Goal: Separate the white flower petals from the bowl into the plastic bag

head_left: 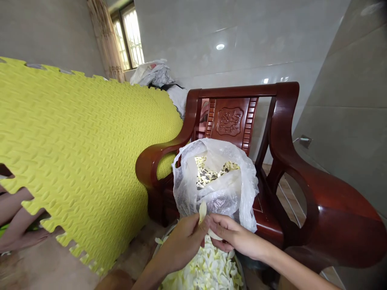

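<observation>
Your two hands are meeting at the fingertips. With your left hand (191, 231) you are pinching a pale upright petal (202, 209), its tip standing above the thumb. With your right hand (226, 233) you are gripping another pale piece (214, 235) between thumb and fingers, just beside the left thumb. Whether the two are joined you cannot tell, as your fingers are covering where they would meet.

Directly below your grip a heap of pale petals (211, 264) is filling a bowl (241, 274). Just beyond your fingertips a plastic bag (248, 189) is sitting on a wooden chair (302, 173), small yellowish pieces (201, 173) lying inside it.

The petals are looking thin and soft, so a light pinch is probably serving you better than a squeeze, which could bruise them. Steadying with one hand while working with the other should be giving cleaner control. Holding low over the heap should be catching anything that slips.
</observation>
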The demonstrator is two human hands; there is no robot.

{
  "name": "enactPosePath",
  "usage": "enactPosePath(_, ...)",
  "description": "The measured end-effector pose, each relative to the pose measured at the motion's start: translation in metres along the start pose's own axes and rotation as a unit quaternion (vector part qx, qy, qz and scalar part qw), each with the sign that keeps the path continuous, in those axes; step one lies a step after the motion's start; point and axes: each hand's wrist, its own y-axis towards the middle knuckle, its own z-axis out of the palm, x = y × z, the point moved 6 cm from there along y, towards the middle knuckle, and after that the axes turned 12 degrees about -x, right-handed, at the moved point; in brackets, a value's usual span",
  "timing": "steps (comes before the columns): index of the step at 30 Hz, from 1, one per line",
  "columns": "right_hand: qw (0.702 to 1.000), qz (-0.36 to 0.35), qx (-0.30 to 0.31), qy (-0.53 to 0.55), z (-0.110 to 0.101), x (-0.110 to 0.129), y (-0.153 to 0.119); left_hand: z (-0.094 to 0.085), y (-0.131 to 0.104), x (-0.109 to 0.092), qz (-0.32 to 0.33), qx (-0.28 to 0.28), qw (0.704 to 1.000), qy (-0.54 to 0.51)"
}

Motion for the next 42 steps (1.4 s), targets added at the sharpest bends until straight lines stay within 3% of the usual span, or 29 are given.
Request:
enactPosePath(3, 0.998, -0.001, -0.063, -0.004, -0.012, -0.002, 0.004, -0.018, 0.002, 0.001, -0.004, -0.025, 1.0, -0.01)
enactPosePath(5, 0.995, -0.004, -0.101, 0.006, -0.019, -0.004, 0.004, -0.03, 0.003, -0.005, 0.05, -0.051, 0.997, 0.039)
enactPosePath(7, 0.995, 0.002, -0.098, 0.004, -0.02, -0.006, 0.004, -0.035, 0.003, -0.015, 0.137, -0.081, 0.979, 0.13)
enactPosePath(11, 0.999, 0.027, -0.04, 0.001, -0.01, -0.011, 0.002, -0.024, -0.004, -0.03, 0.258, -0.108, 0.933, 0.226)
enactPosePath(15, 0.996, 0.013, -0.062, 0.058, -0.01, -0.009, 0.003, -0.021, -0.012, -0.037, 0.322, -0.148, 0.886, 0.299)
enactPosePath(20, 0.994, 0.033, -0.042, 0.091, -0.007, -0.008, 0.001, -0.017, -0.021, -0.037, 0.416, -0.112, 0.806, 0.405)
enactPosePath(22, 0.992, 0.059, -0.011, 0.113, 0.0, -0.009, -0.001, -0.016, -0.024, -0.037, 0.431, -0.124, 0.784, 0.429)
enactPosePath(24, 0.99, 0.065, -0.024, 0.123, 0.003, -0.009, -0.001, -0.011, -0.026, -0.037, 0.445, -0.131, 0.758, 0.457)
enactPosePath(28, 0.98, 0.063, -0.15, 0.11, -0.009, -0.01, 0.006, -0.004, -0.027, -0.034, 0.452, -0.141, 0.721, 0.505)
enactPosePath(31, 0.975, 0.077, -0.191, 0.087, -0.015, -0.013, 0.011, -0.007, -0.026, -0.034, 0.455, -0.173, 0.706, 0.514)
enactPosePath(36, 0.983, 0.07, -0.171, -0.001, -0.01, -0.015, 0.014, -0.012, -0.024, -0.032, 0.452, -0.177, 0.716, 0.502)
enactPosePath(39, 0.986, 0.06, -0.154, -0.008, -0.004, -0.014, 0.014, -0.012, -0.023, -0.029, 0.44, -0.165, 0.721, 0.51)
enactPosePath(42, 0.986, 0.076, -0.145, 0.016, -0.001, -0.014, 0.015, -0.011, -0.026, -0.028, 0.435, -0.188, 0.709, 0.523)
